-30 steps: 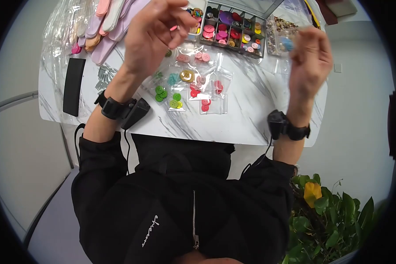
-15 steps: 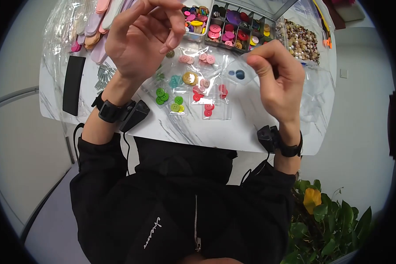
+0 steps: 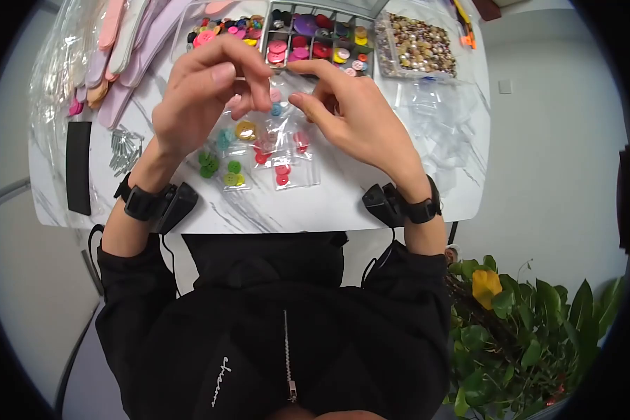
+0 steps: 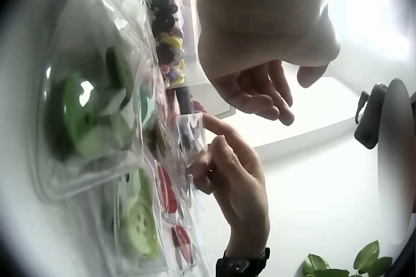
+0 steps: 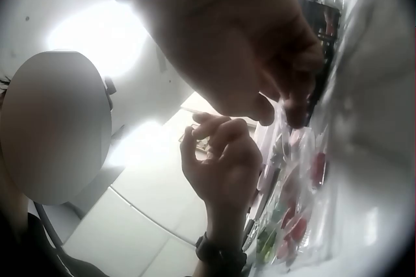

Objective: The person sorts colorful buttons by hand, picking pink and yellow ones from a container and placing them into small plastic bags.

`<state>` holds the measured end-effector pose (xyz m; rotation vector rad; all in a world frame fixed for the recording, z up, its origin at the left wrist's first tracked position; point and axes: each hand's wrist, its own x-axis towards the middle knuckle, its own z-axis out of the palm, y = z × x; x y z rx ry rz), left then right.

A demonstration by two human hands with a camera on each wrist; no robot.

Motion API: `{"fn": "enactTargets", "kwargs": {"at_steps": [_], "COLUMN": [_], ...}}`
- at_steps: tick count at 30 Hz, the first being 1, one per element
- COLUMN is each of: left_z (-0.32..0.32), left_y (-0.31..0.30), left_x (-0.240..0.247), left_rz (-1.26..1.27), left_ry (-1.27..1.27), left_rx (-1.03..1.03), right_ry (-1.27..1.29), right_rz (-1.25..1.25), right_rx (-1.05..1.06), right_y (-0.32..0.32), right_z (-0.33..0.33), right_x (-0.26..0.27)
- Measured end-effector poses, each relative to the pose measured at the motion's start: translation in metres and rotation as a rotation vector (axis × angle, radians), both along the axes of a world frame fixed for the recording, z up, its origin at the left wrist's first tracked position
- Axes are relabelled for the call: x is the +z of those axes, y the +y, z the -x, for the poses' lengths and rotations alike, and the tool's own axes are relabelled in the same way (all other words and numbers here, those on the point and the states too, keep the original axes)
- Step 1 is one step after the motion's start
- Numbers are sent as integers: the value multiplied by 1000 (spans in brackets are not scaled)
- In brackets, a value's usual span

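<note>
My right hand [image 3: 360, 119] reaches in from the right over small clear bags of buttons in the middle of the table. Its fingertips hold a small clear bag [image 4: 190, 135] with dark buttons low over the pile. In the head view a blue button [image 3: 276, 109] shows just beside the thumb. My left hand [image 3: 206, 87] hovers over the bags' left side, fingers loosely bent, nothing visible in them. Nearest below it are bags with green buttons [image 3: 208, 164] and a large tan button [image 3: 246, 131]. Bags with red buttons [image 3: 282, 175] lie nearer the front edge.
Behind the hands stand a divided button box [image 3: 315, 45], a white tray of mixed buttons [image 3: 182, 43] and a box of beads [image 3: 420, 45]. Clear bags [image 3: 444, 133] lie at right. A black strip [image 3: 78, 168] and metal pieces [image 3: 124, 150] lie at left.
My right hand has moved left and carried the bag with dark buttons over to the pile. The left hand has lowered a little, and the head view has shifted.
</note>
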<state>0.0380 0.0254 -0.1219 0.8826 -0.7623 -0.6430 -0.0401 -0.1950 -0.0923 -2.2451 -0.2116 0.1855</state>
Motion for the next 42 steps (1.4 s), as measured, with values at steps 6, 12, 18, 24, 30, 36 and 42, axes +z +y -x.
{"fn": "enactTargets", "kwargs": {"at_steps": [6,12,18,24,30,36,42], "left_z": [17,19,14,16,12,31,23], "left_y": [-14,-15,-13,-15,-11,-21,-14], "left_x": [15,9,4,6,7,14,3], "left_rz": [-306,-278,-335,-167,-106,-244,-199], "left_ry": [-206,-295,-285,-14,72,-150,119], "left_rx": [37,70,48,10,16,15,-34], "right_ry": [-72,3,-82,-30,-127,-686,-790], "right_rz": [7,426,411,473,218,226,199], "right_rx": [-243,-370,-372,-220,-48,304,466], "right_y": [-49,-98,-94,-104,-87,-15,13], "right_z": [21,88,115,128,97,23,-19], "right_x": [14,14,16,14,16,42,46]}}
